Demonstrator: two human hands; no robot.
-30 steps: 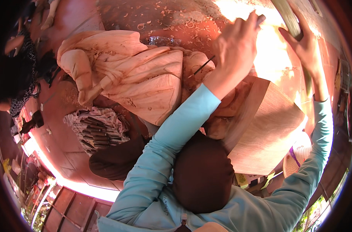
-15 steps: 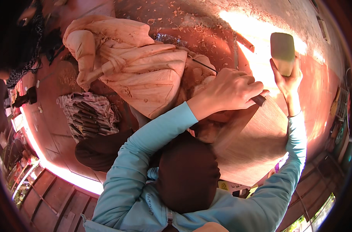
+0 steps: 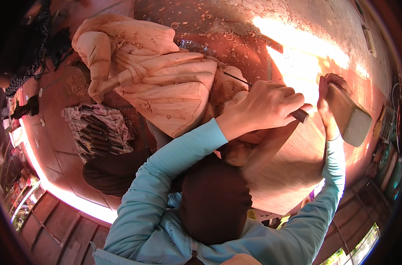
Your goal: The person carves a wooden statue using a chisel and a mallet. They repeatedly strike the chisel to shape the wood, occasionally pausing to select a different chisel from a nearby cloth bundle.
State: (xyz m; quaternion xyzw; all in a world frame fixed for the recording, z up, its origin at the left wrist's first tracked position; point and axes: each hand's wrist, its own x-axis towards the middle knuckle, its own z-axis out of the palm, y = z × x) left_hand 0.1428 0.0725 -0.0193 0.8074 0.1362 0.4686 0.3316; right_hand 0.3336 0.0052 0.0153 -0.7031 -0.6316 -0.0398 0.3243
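A large carved wooden figure (image 3: 165, 92) with draped robe folds lies on its side in front of me, its broad smooth wooden base (image 3: 289, 172) toward my right. My left hand (image 3: 269, 106) is closed around a carving chisel (image 3: 300, 115); the handle's end sticks out past my fingers, and the thin dark blade points left at the carving near the robe's lower edge. Whether the blade's tip touches the wood I cannot tell. My right hand (image 3: 332, 90) grips a wooden mallet (image 3: 344, 108), its block-shaped head tilted down to the right, apart from the chisel.
Several chisels (image 3: 97, 134) lie in a row on a striped cloth (image 3: 73, 117) at the left. Wood shavings (image 3: 229, 35) are scattered over the red tiled floor beyond the figure. A narrow strip of wood (image 3: 275, 45) lies by the bright sunlit patch.
My right hand has come lower, and the mallet's head has swung from pointing away from me to slanting down right. My left hand with the chisel has barely shifted.
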